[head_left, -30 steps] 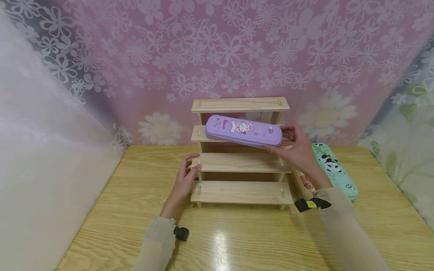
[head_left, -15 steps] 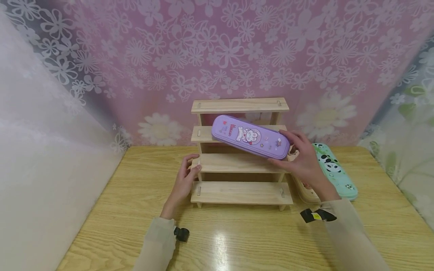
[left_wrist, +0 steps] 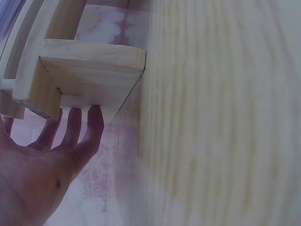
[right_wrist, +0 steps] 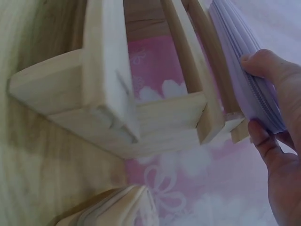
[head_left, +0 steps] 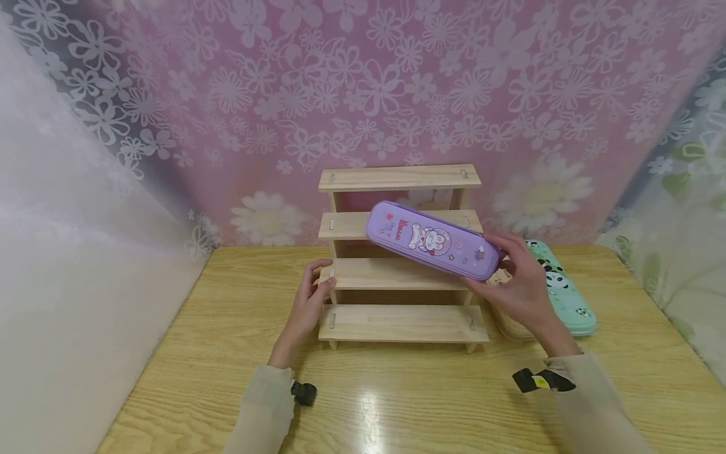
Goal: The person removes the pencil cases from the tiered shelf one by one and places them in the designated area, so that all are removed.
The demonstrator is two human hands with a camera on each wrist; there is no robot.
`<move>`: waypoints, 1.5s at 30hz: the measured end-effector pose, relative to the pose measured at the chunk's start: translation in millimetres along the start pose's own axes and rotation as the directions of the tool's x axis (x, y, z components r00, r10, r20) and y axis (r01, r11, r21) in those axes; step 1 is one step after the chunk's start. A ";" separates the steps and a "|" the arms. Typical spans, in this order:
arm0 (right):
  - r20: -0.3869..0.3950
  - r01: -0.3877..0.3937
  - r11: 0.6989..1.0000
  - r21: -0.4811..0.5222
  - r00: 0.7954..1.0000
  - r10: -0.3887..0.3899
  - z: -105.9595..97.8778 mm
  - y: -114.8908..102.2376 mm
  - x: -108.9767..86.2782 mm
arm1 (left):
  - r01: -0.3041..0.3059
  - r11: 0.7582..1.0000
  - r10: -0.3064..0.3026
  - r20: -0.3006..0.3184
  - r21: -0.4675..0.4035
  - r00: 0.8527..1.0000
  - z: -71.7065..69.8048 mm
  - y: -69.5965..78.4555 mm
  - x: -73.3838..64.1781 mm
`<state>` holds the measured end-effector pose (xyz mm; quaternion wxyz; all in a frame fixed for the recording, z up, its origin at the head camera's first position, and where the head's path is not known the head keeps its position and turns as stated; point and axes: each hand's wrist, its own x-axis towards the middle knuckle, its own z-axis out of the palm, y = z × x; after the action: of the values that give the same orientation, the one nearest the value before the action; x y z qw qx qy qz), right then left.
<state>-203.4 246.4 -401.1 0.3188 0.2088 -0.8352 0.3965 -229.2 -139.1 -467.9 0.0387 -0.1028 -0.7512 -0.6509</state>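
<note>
A purple pencil case with a bunny print hangs tilted in front of the upper tiers of a wooden stepped shelf, its right end lower. My right hand pinches that right end; in the right wrist view the thumb presses the zippered side of the pencil case and the fingers lie under it. At the shelf's left side, my left hand holds the end of the second tier from the bottom. The left wrist view shows fingers against the side panel; its thumb is hidden there.
To the right of the shelf, a green panda pencil case lies on the wood-grain table. Beside it is a tan case, partly hidden by my right arm. A pink floral curtain hangs close behind the shelf.
My right hand has carried the purple pencil case right and down, toward me, away from the second tier from the top, and tilted it more. The left hand has stayed on the shelf.
</note>
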 end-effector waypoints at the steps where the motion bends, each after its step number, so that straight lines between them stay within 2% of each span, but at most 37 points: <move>1: -0.012 0.005 1.000 0.005 1.000 -0.005 -1.2 0.7 -2.2 | 0.000 1.000 0.000 -0.001 0.003 1.000 0.2 -0.1 0.1; 7: -0.080 0.017 1.000 0.026 0.997 -0.014 -10.6 -1.4 -14.7 | 0.001 1.000 -0.001 -0.001 0.003 1.000 1.0 0.5 -0.2; 15: -0.155 -0.056 0.997 0.050 0.986 0.063 -32.2 17.7 -37.0 | 0.001 1.000 -0.001 -0.009 -0.013 1.000 1.4 -3.5 2.0; 20: -0.217 -0.085 0.996 0.025 0.972 0.088 -45.6 22.2 -48.4 | 0.010 1.000 -0.010 -0.017 -0.004 1.000 0.8 -5.3 1.7; 25: -0.300 -0.108 0.994 0.032 0.947 0.113 -58.1 21.4 -57.0 | 0.018 1.000 -0.018 -0.022 -0.005 1.000 1.1 -4.8 1.2; 28: -0.354 -0.110 0.993 0.052 0.927 0.122 -65.9 23.0 -61.6 | 0.017 1.000 -0.017 -0.019 -0.005 1.000 1.8 -3.8 1.3; 32: -0.412 -0.125 0.990 0.069 0.900 0.143 -77.3 36.2 -70.7 | 0.015 1.000 -0.016 -0.015 -0.007 1.000 2.2 -2.3 0.9; 36: -0.450 -0.216 0.975 0.042 0.868 0.212 -88.1 47.9 -80.0 | 0.017 1.000 -0.017 -0.016 -0.004 1.000 1.9 -1.9 0.5; 41: -0.508 -0.389 0.921 -0.022 0.798 0.324 -97.3 41.8 -84.8 | 0.015 1.000 -0.015 -0.022 -0.001 1.000 2.4 -1.2 0.2; 45: -0.545 -0.512 0.857 -0.065 0.737 0.399 -104.0 41.5 -89.1 | 0.014 1.000 -0.014 -0.020 -0.007 1.000 3.2 1.2 -0.6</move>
<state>-127.0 362.6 -435.1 0.4422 -0.1512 -0.7817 0.4129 -228.2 -135.8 -467.4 0.0413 -0.0913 -0.7493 -0.6546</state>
